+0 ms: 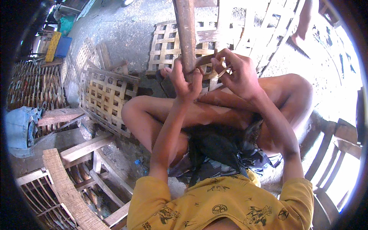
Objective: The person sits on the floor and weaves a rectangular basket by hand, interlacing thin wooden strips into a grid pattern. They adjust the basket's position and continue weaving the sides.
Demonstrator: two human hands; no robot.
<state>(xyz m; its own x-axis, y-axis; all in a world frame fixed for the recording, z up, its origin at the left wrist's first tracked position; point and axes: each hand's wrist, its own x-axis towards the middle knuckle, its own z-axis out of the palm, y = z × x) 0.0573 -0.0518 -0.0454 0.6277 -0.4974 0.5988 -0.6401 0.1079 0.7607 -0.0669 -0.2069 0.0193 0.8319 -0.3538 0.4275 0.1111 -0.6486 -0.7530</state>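
Observation:
I sit cross-legged with a brown wooden bar [185,36] standing up in front of me. At the bar's lower end, my left hand [186,84] is closed round the wood with its thumb and fingers. My right hand [241,74] is just to the right, its fingers bent and pinched on a thin pale strip [226,71] that looks like cane. The strip loops near the joint beside the bar; its far end is hidden by the fingers. Behind both hands lies a woven lattice panel [165,44] of flat pale slats.
Another woven panel [107,94] leans at the left, near denim cloth [23,130]. Wooden chair-like frames [73,188] stand at lower left, with more slatted wood [333,153] at right. A blue crate [63,46] is at far left. Another person's bare foot [301,41] shows at upper right.

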